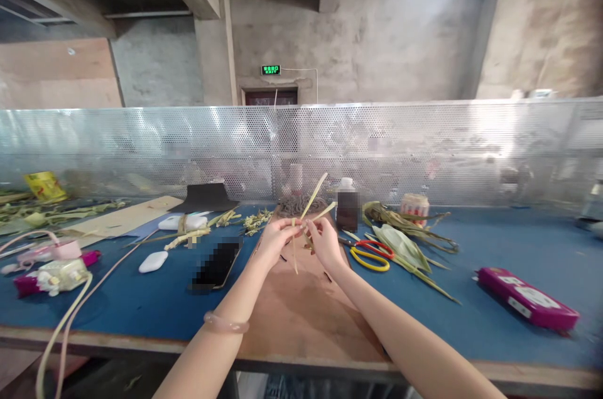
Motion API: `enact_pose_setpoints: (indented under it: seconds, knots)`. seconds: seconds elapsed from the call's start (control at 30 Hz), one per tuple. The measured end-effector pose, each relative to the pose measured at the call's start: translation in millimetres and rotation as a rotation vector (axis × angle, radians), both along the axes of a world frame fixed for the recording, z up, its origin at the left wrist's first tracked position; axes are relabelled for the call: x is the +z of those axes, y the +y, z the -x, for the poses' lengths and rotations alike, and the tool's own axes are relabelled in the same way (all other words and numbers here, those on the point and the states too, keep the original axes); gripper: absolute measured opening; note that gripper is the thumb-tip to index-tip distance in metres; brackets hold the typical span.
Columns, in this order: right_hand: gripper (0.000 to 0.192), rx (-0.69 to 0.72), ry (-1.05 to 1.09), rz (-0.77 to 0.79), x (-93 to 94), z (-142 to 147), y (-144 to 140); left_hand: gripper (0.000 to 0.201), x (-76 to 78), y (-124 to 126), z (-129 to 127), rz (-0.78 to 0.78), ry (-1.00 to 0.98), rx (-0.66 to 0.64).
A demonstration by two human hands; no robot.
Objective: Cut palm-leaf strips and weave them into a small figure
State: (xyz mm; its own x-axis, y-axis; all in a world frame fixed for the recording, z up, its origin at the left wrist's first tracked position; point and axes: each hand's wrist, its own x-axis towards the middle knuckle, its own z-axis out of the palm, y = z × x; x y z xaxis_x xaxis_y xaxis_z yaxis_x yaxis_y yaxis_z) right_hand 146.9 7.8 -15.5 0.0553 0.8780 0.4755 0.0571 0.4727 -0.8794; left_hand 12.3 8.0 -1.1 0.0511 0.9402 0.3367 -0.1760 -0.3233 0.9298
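Note:
Pale, flat strips of dried leaf (315, 196) stick up and out between my two hands above a brown board. My left hand (279, 238) is closed, its thumb and fingertips pinching the strips, and one narrow end hangs down below it. Close against it, my right hand (323, 240) is also closed in a pinch on the same strips. The fingertips partly cover where the strips cross. Scissors (372, 256) with one red and one yellow handle lie just right of my right hand. Behind my hands sits a coil of grey-brown cord (301, 205).
The brown board (301, 317) lies on a blue table (160, 305). A phone (217, 266), a white case (153, 262) and cables are at left. Dried leaves (402, 247), a bottle (347, 184) and a magenta box (525, 298) are at right. A perforated metal screen (226, 141) stands behind.

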Motion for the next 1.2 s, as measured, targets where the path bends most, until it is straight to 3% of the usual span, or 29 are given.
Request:
enact_pose_setpoints:
  seconds: [0.33,0.5,0.67,0.8,1.0,1.2]
  knots:
    - [0.027,0.035,0.061,-0.013,1.6,0,-1,0.024,-1.3,3,2,0.011,-0.023,0.045]
    - [0.023,0.157,0.137,-0.01,3.5,0,-1,0.02,2.3,3,2,0.05,-0.173,0.064]
    - [0.022,0.344,0.101,-0.127,4.7,0,-2,0.013,5.2,3,7,0.077,-0.273,0.057]
    - [0.027,0.27,-0.024,-0.22,3.2,0,1,0.011,1.7,8,9,0.106,-0.331,0.087]
    - [0.026,0.125,-0.117,-0.214,-1.3,-2,6,0.009,2.4,8,7,0.115,-0.32,0.089]
    - [0.028,0.129,-0.07,-0.152,-4.6,-2,7,0.011,3.9,5,5,0.111,-0.272,0.07]
